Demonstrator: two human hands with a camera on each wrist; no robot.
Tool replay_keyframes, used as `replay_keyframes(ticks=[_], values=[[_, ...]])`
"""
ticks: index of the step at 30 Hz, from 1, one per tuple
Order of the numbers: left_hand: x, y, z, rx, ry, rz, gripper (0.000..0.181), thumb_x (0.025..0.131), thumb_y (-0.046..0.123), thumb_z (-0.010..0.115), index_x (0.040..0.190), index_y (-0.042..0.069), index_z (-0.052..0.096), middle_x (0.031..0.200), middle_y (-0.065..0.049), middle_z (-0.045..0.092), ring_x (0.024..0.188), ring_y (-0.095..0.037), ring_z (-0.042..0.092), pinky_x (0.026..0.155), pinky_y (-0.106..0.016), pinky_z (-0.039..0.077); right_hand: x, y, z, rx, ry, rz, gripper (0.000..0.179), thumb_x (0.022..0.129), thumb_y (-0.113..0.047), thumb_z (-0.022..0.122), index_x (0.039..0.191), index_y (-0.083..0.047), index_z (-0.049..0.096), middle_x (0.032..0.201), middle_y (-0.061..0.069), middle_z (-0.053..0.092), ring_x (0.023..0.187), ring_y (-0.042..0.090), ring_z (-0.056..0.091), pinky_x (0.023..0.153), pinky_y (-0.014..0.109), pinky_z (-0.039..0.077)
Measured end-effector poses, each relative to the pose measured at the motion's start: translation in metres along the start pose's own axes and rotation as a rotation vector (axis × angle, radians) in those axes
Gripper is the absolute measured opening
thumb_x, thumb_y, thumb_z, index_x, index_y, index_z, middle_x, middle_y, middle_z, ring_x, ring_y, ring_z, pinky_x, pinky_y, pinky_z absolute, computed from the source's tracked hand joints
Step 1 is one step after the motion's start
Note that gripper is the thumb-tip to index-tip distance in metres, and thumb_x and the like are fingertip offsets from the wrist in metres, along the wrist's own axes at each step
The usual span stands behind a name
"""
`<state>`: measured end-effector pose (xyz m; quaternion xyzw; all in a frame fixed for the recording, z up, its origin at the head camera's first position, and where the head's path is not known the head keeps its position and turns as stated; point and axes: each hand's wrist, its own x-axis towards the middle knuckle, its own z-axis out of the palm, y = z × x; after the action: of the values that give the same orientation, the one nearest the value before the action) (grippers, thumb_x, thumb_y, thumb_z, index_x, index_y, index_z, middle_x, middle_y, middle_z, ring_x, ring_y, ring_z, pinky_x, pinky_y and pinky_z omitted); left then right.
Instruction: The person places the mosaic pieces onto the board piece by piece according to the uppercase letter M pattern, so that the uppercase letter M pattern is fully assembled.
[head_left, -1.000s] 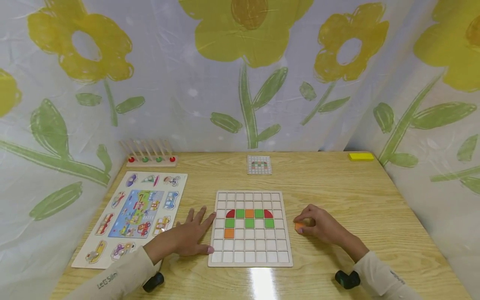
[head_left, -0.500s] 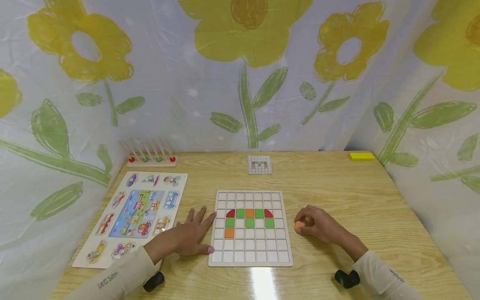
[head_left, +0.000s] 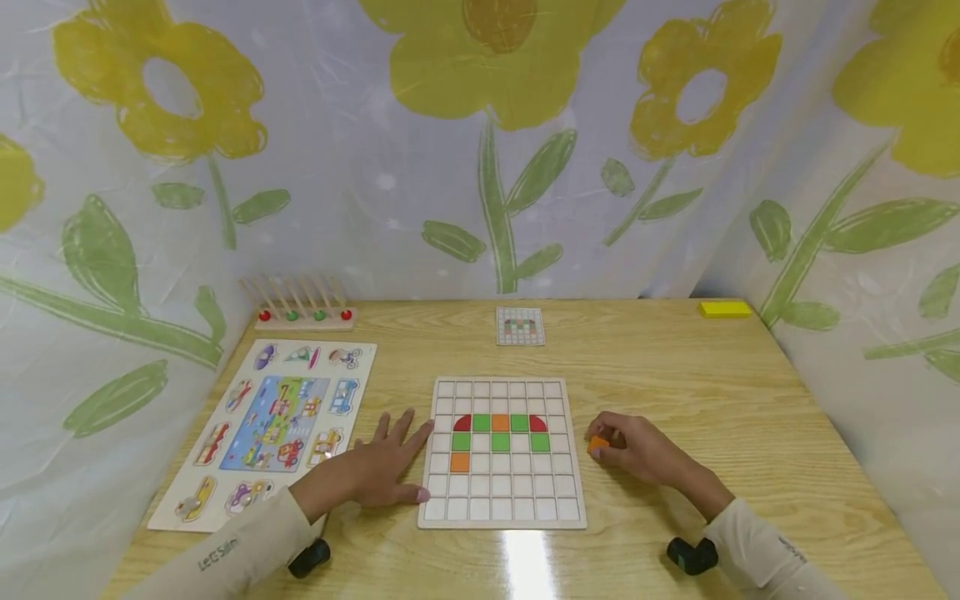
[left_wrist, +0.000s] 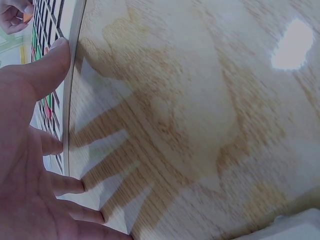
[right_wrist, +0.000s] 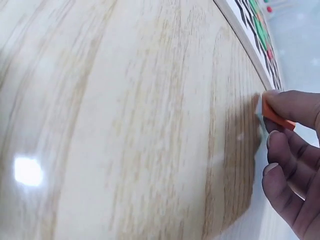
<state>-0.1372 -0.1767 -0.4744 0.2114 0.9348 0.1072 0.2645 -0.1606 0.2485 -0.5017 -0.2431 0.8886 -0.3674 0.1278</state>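
Note:
A wooden grid board (head_left: 501, 512) lies in the middle of the table. Red quarter-round, green and orange tiles sit in its cells, among them an orange tile (head_left: 460, 462) at the lower left of the pattern. My left hand (head_left: 386, 468) is spread beside the board, its thumb and a fingertip at the left edge; the left wrist view shows the thumb on the rim. To the right of the board, my right hand (head_left: 645, 450) pinches an orange square tile (right_wrist: 276, 115) between thumb and finger. In the head view, fingers partly cover that tile (head_left: 597, 444).
A small pattern card (head_left: 520, 326) lies behind the board. At left are a vehicle puzzle board (head_left: 187, 462) and a peg stand with beads (head_left: 303, 321). A yellow block (head_left: 724, 309) lies at the back right corner. A flowered curtain surrounds the table.
The orange tile has turned slightly in my right hand's fingers, the hand staying at nearly the same spot. My left hand keeps its place, and the board's tiles are unchanged.

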Motion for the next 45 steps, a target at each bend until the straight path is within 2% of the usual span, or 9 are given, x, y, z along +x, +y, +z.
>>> replay_keyframes(ticks=[5,9,15,27,45], values=[[0.001,0.000,-0.001,0.000,0.003,-0.002,0.099,0.090,0.063,0.063,0.163,0.018,0.015,0.167,-0.024,0.005,0.149,-0.058,0.006,0.099,-0.080,0.031,0.001,-0.003,-0.002,-0.023,0.010,0.026,0.016,0.096,-0.017,0.069,0.111,-0.011,0.068,0.086,-0.004,0.064,0.066,0.004,0.051,0.060,0.022,0.046],[0.001,0.000,-0.001,-0.004,0.006,0.004,0.099,0.090,0.063,0.063,0.163,0.017,0.015,0.167,-0.024,0.006,0.148,-0.058,0.006,0.099,-0.081,0.031,0.003,-0.006,-0.003,-0.028,0.017,0.027,0.017,0.094,-0.021,0.072,0.108,-0.011,0.069,0.084,-0.005,0.063,0.063,0.004,0.050,0.057,0.022,0.045],[0.001,0.000,-0.001,-0.009,0.012,0.006,0.100,0.089,0.063,0.064,0.163,0.017,0.015,0.167,-0.025,0.007,0.147,-0.060,0.008,0.097,-0.082,0.030,0.004,-0.011,-0.003,0.005,0.009,0.017,0.022,0.090,-0.024,0.076,0.107,-0.010,0.070,0.086,-0.005,0.062,0.064,0.005,0.050,0.057,0.021,0.044],[0.000,-0.001,0.001,-0.008,0.002,0.004,0.100,0.089,0.064,0.063,0.163,0.017,0.015,0.167,-0.025,0.006,0.148,-0.059,0.008,0.099,-0.081,0.031,0.007,-0.020,-0.001,0.049,-0.012,0.034,0.025,0.092,-0.022,0.074,0.113,-0.008,0.071,0.091,-0.001,0.064,0.064,0.006,0.051,0.056,0.021,0.044],[-0.004,0.003,-0.003,-0.041,0.012,0.028,0.100,0.089,0.059,0.067,0.162,0.014,0.016,0.166,-0.026,0.006,0.146,-0.061,0.008,0.096,-0.084,0.029,0.008,-0.023,0.003,0.092,-0.018,-0.036,0.029,0.094,-0.014,0.072,0.119,-0.002,0.070,0.096,0.005,0.066,0.060,0.003,0.050,0.052,0.019,0.042]])
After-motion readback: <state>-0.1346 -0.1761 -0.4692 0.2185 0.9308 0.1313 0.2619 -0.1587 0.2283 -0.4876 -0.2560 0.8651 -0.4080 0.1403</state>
